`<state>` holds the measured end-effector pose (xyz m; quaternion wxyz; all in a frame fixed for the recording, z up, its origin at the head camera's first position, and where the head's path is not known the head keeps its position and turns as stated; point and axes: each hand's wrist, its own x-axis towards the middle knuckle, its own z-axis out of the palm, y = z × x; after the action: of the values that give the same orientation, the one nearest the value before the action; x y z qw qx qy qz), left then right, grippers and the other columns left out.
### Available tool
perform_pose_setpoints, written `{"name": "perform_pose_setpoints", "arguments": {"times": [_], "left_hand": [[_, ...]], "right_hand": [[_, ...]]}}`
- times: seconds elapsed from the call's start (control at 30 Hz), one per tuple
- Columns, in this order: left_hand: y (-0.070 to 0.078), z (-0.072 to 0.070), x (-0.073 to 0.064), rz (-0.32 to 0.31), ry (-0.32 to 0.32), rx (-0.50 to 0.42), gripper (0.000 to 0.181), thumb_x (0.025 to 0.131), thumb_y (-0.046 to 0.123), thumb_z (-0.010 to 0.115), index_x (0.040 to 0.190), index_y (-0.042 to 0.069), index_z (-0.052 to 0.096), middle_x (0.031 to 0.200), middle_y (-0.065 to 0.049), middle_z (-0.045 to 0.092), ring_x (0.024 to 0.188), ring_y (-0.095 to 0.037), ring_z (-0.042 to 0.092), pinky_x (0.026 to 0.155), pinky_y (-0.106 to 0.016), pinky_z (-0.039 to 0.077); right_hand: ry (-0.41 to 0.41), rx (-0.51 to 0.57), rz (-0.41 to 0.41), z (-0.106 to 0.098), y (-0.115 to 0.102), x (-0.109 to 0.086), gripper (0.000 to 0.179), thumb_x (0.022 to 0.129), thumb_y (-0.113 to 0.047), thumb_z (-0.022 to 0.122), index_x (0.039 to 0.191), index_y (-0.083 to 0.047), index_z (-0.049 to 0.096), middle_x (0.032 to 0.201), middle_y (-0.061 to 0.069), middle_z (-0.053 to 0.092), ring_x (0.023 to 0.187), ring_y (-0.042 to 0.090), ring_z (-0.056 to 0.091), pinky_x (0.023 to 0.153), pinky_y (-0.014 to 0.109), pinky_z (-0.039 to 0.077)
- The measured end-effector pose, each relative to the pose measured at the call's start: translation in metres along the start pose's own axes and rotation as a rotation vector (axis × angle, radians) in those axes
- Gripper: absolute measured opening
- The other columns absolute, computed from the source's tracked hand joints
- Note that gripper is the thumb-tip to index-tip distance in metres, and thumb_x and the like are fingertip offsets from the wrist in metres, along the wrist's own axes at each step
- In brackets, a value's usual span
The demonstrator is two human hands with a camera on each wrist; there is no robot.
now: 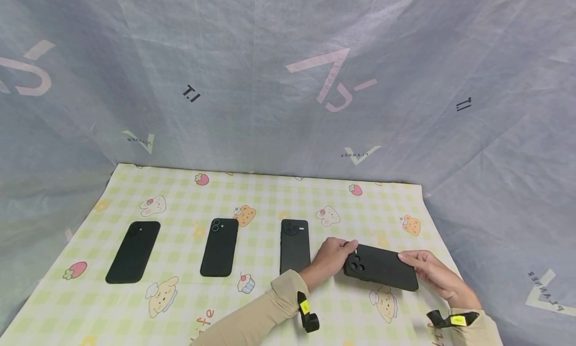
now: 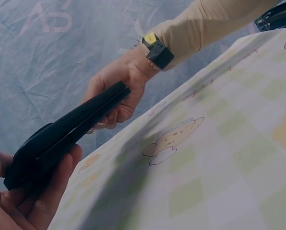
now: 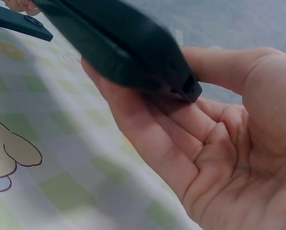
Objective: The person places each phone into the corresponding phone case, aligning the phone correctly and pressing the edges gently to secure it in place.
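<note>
Both hands hold one matte black phone case [image 1: 382,267] above the right part of the table, its camera openings facing up. My left hand [image 1: 330,256] grips the camera end, thumb on the near edge and fingers underneath. At the other end, my right hand [image 1: 429,272] pinches a corner between thumb and fingers. The right wrist view shows a port cutout in the end of the case [image 3: 133,43], close to the right palm. Edge-on in the left wrist view, the case [image 2: 66,129] shows a long slit between two dark layers.
Three more black phone cases lie in a row to the left: one [image 1: 294,243] beside the left forearm, one [image 1: 219,248] in the middle, one [image 1: 133,252] at far left. A checked cloth [image 1: 180,296] covers the table. Grey fabric [image 1: 270,86] hangs behind and at the sides.
</note>
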<state>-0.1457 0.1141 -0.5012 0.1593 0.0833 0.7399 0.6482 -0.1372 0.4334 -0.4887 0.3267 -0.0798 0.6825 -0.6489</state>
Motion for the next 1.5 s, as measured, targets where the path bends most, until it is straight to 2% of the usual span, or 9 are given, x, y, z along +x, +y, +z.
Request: {"name": "perform_pose_setpoints", "arguments": {"times": [0.07, 0.17, 0.23, 0.3, 0.4, 0.53, 0.97, 1.2, 1.5], "left_hand": [[0.000, 0.000, 0.001, 0.003, 0.003, 0.003, 0.055, 0.109, 0.036, 0.062, 0.060, 0.017, 0.046, 0.055, 0.007, 0.035, 0.054, -0.010, 0.036, 0.057, -0.022, 0.031], [-0.001, 0.000, 0.002, 0.007, 0.012, 0.018, 0.058, 0.109, 0.036, 0.061, 0.058, 0.018, 0.041, 0.053, 0.008, 0.033, 0.051, -0.010, 0.035, 0.055, -0.022, 0.030], [-0.002, -0.001, 0.003, 0.009, 0.018, 0.031, 0.058, 0.109, 0.036, 0.061, 0.058, 0.018, 0.040, 0.053, 0.008, 0.033, 0.050, -0.010, 0.035, 0.054, -0.022, 0.031], [-0.002, -0.001, 0.003, 0.009, 0.023, 0.038, 0.059, 0.109, 0.036, 0.061, 0.058, 0.018, 0.040, 0.053, 0.008, 0.034, 0.050, -0.009, 0.036, 0.055, -0.022, 0.031], [-0.003, -0.001, 0.004, 0.010, 0.024, 0.041, 0.058, 0.109, 0.035, 0.062, 0.058, 0.018, 0.042, 0.053, 0.007, 0.035, 0.051, -0.009, 0.037, 0.055, -0.022, 0.032], [-0.002, -0.002, 0.004, 0.017, 0.027, 0.054, 0.055, 0.108, 0.036, 0.063, 0.059, 0.016, 0.048, 0.055, 0.008, 0.038, 0.054, -0.008, 0.039, 0.056, -0.022, 0.032], [-0.001, -0.006, 0.005, 0.003, -0.017, 0.068, 0.058, 0.108, 0.036, 0.065, 0.059, 0.017, 0.041, 0.055, 0.007, 0.031, 0.053, -0.011, 0.033, 0.056, -0.023, 0.029], [0.002, -0.008, 0.010, -0.004, -0.073, 0.114, 0.044, 0.107, 0.038, 0.065, 0.070, 0.013, 0.067, 0.073, 0.009, 0.058, 0.076, -0.007, 0.054, 0.074, -0.024, 0.041], [0.006, -0.010, 0.010, -0.007, -0.089, 0.143, 0.045, 0.107, 0.039, 0.065, 0.074, 0.008, 0.072, 0.082, 0.006, 0.065, 0.081, -0.008, 0.057, 0.080, -0.025, 0.044]], "right_hand": [[0.011, -0.002, 0.008, 0.000, 0.000, 0.000, 0.043, 0.118, -0.013, 0.038, 0.118, -0.018, 0.081, 0.110, -0.009, 0.077, 0.104, 0.006, 0.069, 0.095, 0.023, 0.054], [0.028, 0.022, 0.021, 0.002, 0.001, 0.001, 0.041, 0.118, -0.015, 0.041, 0.114, -0.020, 0.081, 0.086, -0.016, 0.071, 0.074, -0.002, 0.063, 0.073, 0.018, 0.052], [0.012, 0.042, 0.011, 0.003, 0.001, 0.002, 0.042, 0.118, -0.014, 0.040, 0.115, -0.020, 0.081, 0.085, -0.015, 0.071, 0.072, -0.002, 0.064, 0.071, 0.018, 0.053], [-0.018, 0.073, -0.004, 0.004, 0.002, 0.004, 0.043, 0.118, -0.013, 0.039, 0.116, -0.019, 0.081, 0.086, -0.013, 0.073, 0.074, 0.001, 0.069, 0.070, 0.019, 0.057], [-0.079, 0.092, -0.039, 0.003, 0.004, 0.006, 0.047, 0.118, -0.009, 0.033, 0.121, -0.015, 0.079, 0.113, -0.004, 0.079, 0.105, 0.010, 0.075, 0.090, 0.027, 0.061], [-0.099, 0.097, -0.036, 0.002, 0.003, 0.006, 0.047, 0.118, -0.008, 0.033, 0.121, -0.016, 0.079, 0.112, -0.004, 0.079, 0.108, 0.011, 0.074, 0.093, 0.027, 0.060], [-0.168, 0.054, -0.059, 0.004, 0.000, 0.011, 0.042, 0.116, -0.002, 0.036, 0.122, -0.008, 0.077, 0.113, 0.001, 0.080, 0.108, 0.015, 0.075, 0.093, 0.032, 0.061], [-0.211, 0.002, -0.083, 0.009, 0.000, 0.014, 0.039, 0.113, 0.001, 0.038, 0.125, -0.003, 0.076, 0.109, 0.004, 0.080, 0.099, 0.016, 0.077, 0.090, 0.032, 0.061], [-0.191, 0.026, -0.106, 0.017, 0.004, 0.013, 0.040, 0.112, 0.002, 0.041, 0.122, -0.007, 0.078, 0.105, 0.001, 0.081, 0.095, 0.012, 0.077, 0.083, 0.027, 0.062]]}}
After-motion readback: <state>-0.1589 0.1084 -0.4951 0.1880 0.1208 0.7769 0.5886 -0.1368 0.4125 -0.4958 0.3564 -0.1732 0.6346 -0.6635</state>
